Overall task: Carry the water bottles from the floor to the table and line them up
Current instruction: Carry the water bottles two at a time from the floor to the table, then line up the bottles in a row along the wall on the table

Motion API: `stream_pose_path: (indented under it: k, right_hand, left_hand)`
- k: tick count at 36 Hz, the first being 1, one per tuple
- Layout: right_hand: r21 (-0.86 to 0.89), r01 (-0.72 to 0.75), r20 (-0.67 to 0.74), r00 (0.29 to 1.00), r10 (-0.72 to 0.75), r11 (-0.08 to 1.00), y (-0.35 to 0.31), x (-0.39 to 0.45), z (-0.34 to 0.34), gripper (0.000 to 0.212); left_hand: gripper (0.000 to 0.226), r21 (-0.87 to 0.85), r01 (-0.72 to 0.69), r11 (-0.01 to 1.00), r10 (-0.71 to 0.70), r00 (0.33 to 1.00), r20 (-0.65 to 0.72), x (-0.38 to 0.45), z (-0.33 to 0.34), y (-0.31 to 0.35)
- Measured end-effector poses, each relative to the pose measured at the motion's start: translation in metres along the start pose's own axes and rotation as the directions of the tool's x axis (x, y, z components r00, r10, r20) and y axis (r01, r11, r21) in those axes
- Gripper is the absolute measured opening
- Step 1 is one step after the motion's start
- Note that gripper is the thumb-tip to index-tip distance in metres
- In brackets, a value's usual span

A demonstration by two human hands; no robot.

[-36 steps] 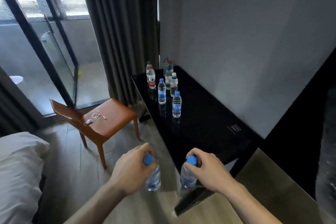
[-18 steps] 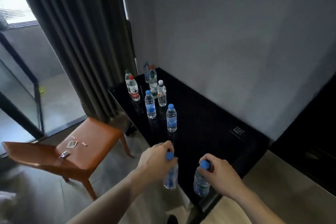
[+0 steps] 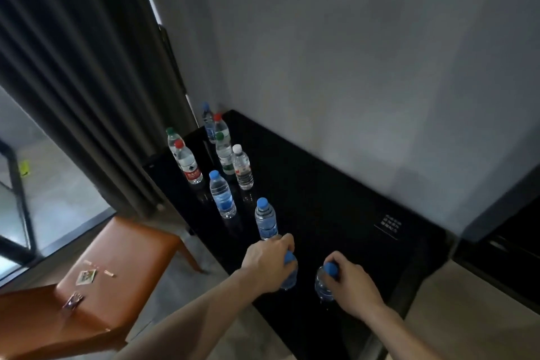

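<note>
- While we stood at the near end of the black table (image 3: pixel 336 213), each of our hands held a blue-capped bottle over its top.
- Our left hand (image 3: pixel 267 264) had its fingers curled round the neck and shoulder of the left bottle (image 3: pixel 290 275); only the cap and a strip of the clear body showed past the knuckles.
- Our right hand (image 3: pixel 349 280) gripped the right bottle (image 3: pixel 323 286) near the top, thumb and fingers wrapped just under the blue cap.
- We could not tell whether either bottle's base touched the table or hung just above it.
- The two held bottles were near each other, side by side, with a gap between them.
- Just beyond our left hand stood a third blue-capped bottle (image 3: pixel 266 219), upright on the table, and farther back another one (image 3: pixel 222 196).
- Behind those, toward the far corner by the wall (image 3: pixel 350 67), more bottles stood upright in a loose cluster: one with a white cap (image 3: pixel 242 168), one with a green cap (image 3: pixel 224 155), two with red caps (image 3: pixel 188 163) (image 3: pixel 219 125), and two at the back, partly hidden.
- Left of the table stood an orange chair (image 3: pixel 117 266) with a few small items lying on its seat, too small for us to identify.
- A dark curtain (image 3: pixel 87 81) hung behind the chair, beside a glass door (image 3: pixel 35 184).
</note>
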State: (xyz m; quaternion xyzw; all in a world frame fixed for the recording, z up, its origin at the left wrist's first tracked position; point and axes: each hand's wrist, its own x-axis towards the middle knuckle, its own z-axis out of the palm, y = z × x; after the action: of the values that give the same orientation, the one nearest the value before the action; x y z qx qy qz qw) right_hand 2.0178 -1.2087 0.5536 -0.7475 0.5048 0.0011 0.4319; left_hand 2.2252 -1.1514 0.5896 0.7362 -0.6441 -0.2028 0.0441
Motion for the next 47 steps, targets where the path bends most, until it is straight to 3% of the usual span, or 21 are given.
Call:
stream_pose_path:
  k: [14,23,27,29,31,36,41,47]
  right_hand:
    - [0.046,-0.181,-0.026,0.983,0.182,0.982,0.002,0.048,0.015,0.012]
    - [0.069,-0.338,-0.083,0.936,0.343,0.938,-0.016,0.044,0.02,0.014]
    - [0.056,-0.423,-0.207,0.881,0.425,0.904,-0.041,0.034,0.022,0.016]
    - [0.072,-0.466,-0.282,0.839,0.466,0.882,-0.059,0.033,0.022,0.029]
    - [0.106,-0.451,-0.368,0.81,0.456,0.886,-0.084,0.034,0.023,0.037]
    - [0.19,-0.27,-0.516,0.791,0.33,0.944,-0.167,0.05,0.034,0.031]
    - [0.194,-0.107,-0.537,0.82,0.197,0.975,-0.237,0.084,0.057,0.027]
    - [0.137,-0.025,-0.466,0.881,0.086,0.99,-0.286,0.117,0.059,0.03]
  left_hand:
    - [0.023,0.073,-0.162,0.984,0.153,0.981,0.12,0.067,-0.001,-0.021]
    - [0.034,0.106,-0.293,0.95,0.259,0.932,0.254,0.087,-0.023,-0.043]
    - [0.045,0.089,-0.383,0.92,0.347,0.897,0.274,0.09,-0.037,-0.068]
    - [0.045,0.052,-0.405,0.913,0.381,0.891,0.248,0.087,-0.051,-0.085]
    - [0.039,-0.008,-0.409,0.912,0.4,0.888,0.226,0.082,-0.071,-0.106]
    - [0.021,-0.094,-0.393,0.915,0.4,0.914,0.072,0.076,-0.128,-0.18]
    - [0.019,-0.106,-0.302,0.947,0.295,0.952,-0.078,0.082,-0.187,-0.26]
    - [0.015,-0.141,-0.161,0.977,0.124,0.963,-0.238,0.102,-0.237,-0.333]
